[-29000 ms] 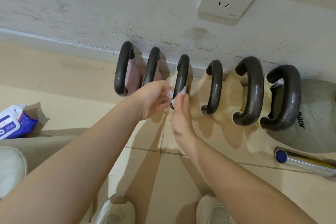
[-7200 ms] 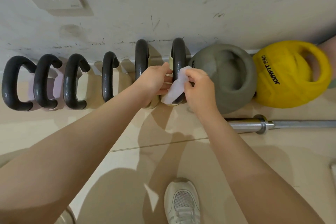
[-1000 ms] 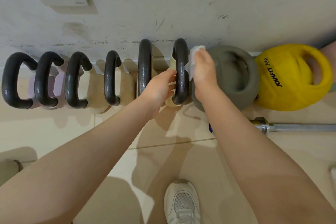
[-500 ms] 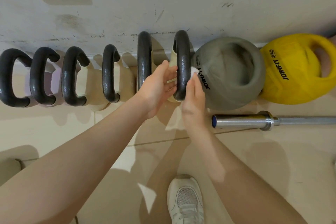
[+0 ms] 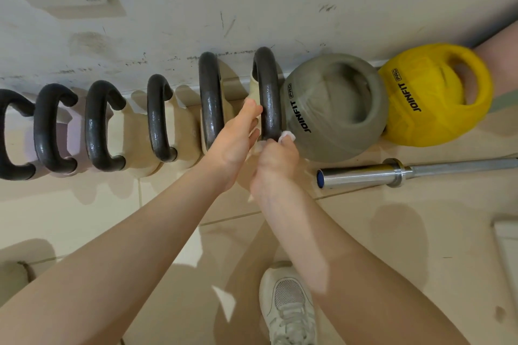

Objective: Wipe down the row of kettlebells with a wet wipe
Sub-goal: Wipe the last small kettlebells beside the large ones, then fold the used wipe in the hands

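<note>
wipe at the near foot of the last dark handle
right hand (image 5: 276, 159) pinches the wipe (image 5: 286, 136) against the handle (image 5: 269, 95), whose long axis runs away to the wall; left hand (image 5: 234, 143), fingers spread, steadies its left side (grey bell (image 5: 333, 109) lies just right).

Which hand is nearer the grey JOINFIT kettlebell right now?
Right. The right hand with the wipe sits against the grey kettlebell; the left hand is beyond the black handle.
</note>
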Available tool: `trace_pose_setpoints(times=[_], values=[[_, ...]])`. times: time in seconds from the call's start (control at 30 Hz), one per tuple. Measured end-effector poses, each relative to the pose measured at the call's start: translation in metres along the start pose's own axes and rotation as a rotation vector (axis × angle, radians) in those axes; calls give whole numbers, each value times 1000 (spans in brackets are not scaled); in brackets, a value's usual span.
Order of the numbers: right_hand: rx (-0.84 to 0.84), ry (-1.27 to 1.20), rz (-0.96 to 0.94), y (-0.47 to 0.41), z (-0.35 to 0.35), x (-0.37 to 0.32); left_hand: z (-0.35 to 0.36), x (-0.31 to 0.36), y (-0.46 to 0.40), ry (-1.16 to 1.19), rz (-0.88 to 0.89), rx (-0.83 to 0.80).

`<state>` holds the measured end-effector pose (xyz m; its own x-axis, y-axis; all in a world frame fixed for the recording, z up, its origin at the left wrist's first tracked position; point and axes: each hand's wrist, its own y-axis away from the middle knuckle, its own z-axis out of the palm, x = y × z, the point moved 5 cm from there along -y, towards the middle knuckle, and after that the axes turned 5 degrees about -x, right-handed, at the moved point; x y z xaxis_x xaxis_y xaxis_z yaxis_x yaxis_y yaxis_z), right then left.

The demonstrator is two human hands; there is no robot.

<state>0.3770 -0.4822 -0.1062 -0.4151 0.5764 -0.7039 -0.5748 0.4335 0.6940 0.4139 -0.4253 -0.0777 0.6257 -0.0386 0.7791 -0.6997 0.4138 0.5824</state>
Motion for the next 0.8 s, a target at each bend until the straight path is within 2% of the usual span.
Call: trace_pose_setpoints(times=[0.07, 0.17, 0.23, 0.33, 0.5, 0.67, 0.8], values=[[-28, 135, -184, 9, -2, -20, -1, 7, 6, -53, 36, -17], [-180, 282, -451, 32, 15, -60, 3, 25, 18, -145, 163, -67], [-223, 336, -538, 39, 24, -81, 6, 43, 26, -246, 258, 18], [-133, 433, -623, 42, 5, -106, 18, 60, 30, -197, 307, 73], [-19, 449, -735, 42, -59, -128, 71, 63, 25, -74, 209, -172], [124, 675, -937, 37, -120, -164, 141, 62, 12, 29, 96, -318], [238, 726, -1065, 54, -184, -199, 216, 71, 8, -34, 74, -440]])
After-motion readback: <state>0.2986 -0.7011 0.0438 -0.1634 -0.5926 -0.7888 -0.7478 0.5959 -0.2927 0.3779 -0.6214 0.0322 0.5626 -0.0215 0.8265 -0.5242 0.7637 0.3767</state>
